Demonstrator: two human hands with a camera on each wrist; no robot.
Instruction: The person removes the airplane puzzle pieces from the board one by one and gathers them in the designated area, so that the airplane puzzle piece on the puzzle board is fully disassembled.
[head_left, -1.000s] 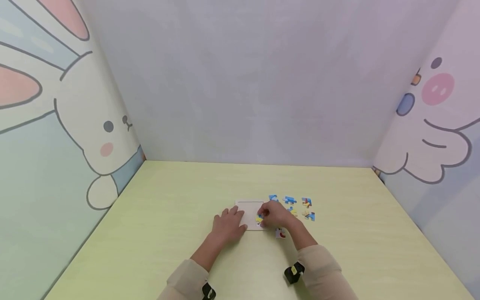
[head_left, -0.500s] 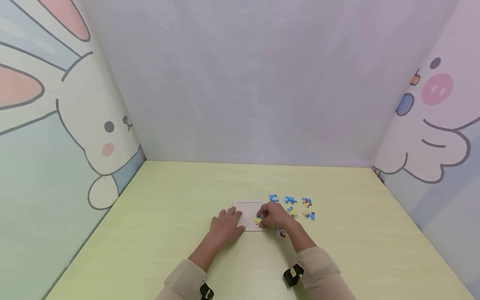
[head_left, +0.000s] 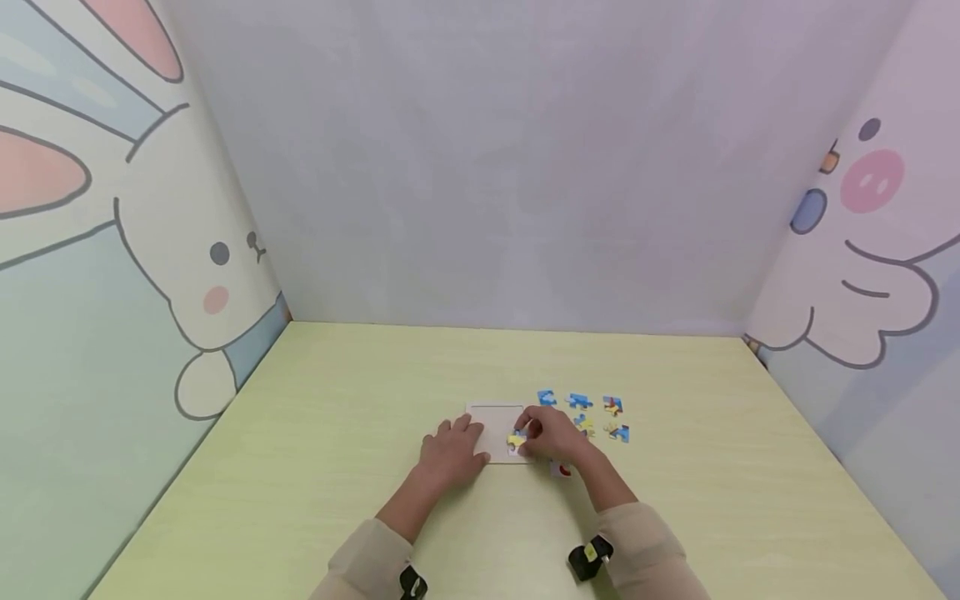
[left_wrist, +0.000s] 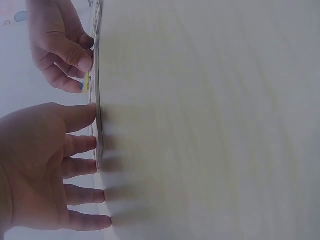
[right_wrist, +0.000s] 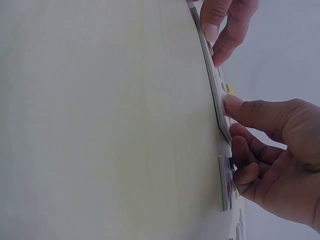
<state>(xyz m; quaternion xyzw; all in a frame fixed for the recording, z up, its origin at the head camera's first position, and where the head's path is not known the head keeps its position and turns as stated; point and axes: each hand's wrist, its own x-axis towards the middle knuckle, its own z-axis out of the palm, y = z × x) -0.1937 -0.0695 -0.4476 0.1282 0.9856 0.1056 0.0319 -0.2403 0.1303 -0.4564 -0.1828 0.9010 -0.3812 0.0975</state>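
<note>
A white puzzle tray (head_left: 495, 419) lies on the table in front of me in the head view. My left hand (head_left: 452, 452) rests along its left edge, fingers spread and fairly straight, thumb and fingertips on the tray in the left wrist view. A small blue, yellow and white jigsaw piece (head_left: 514, 442) is at the tray's lower right. My right hand (head_left: 551, 433) pinches this piece by its right side, low over the tray. From the left wrist, only the piece's thin yellow edge (left_wrist: 86, 82) shows by the right fingertips. The right hand covers the tray's right edge.
Several loose jigsaw pieces (head_left: 579, 401) lie in rows right of the tray, some partly behind the right hand. Another piece with a red mark (head_left: 561, 469) lies under the right wrist, close to the curled fingers in the right wrist view. Walls stand around the table (head_left: 360, 392).
The tray and left hand have shifted slightly left. The right hand keeps its pinch on the jigsaw piece, whose printed face now shows more.
</note>
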